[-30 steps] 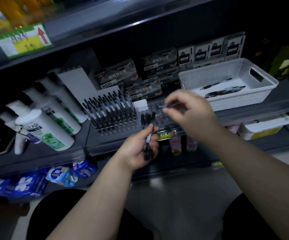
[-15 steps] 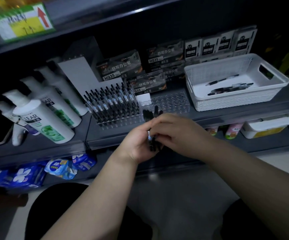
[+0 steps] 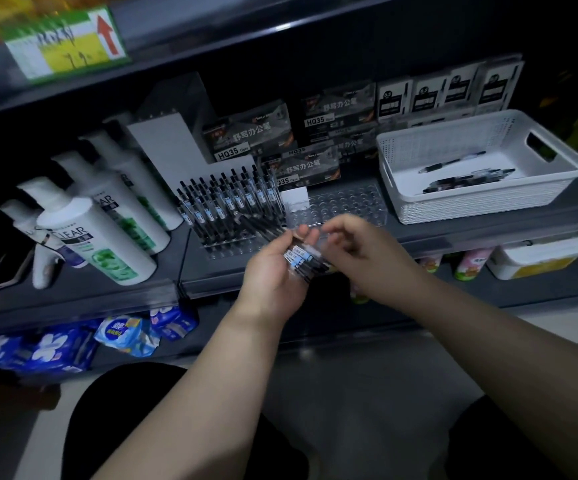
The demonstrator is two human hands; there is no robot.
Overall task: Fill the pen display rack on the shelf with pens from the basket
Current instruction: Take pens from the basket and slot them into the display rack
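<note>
My left hand [image 3: 270, 275] grips a bundle of black pens [image 3: 303, 261] with blue labels, in front of the shelf edge. My right hand [image 3: 360, 252] is just right of the bundle, its fingertips pinching what looks like one clear-barrelled pen, blurred by motion. Behind the hands is the clear pen display rack: its left section [image 3: 227, 206] is packed with upright pens, and the holes of its right section [image 3: 344, 202] show no pens. The white basket [image 3: 481, 206] stands at the right of the shelf with a few pens [image 3: 467, 180] lying in it.
White shampoo bottles [image 3: 97, 240] stand left of the rack. Dark pen boxes [image 3: 249, 136] and hanging packs [image 3: 446, 91] line the back. A shelf with a price tag [image 3: 62, 43] overhangs above. Packets [image 3: 124, 332] and tubs [image 3: 536, 254] fill the lower shelf.
My right hand came back from the rack to the bundle in my left hand, then drew slightly right and up. The bundle tilted so its labels face me.
</note>
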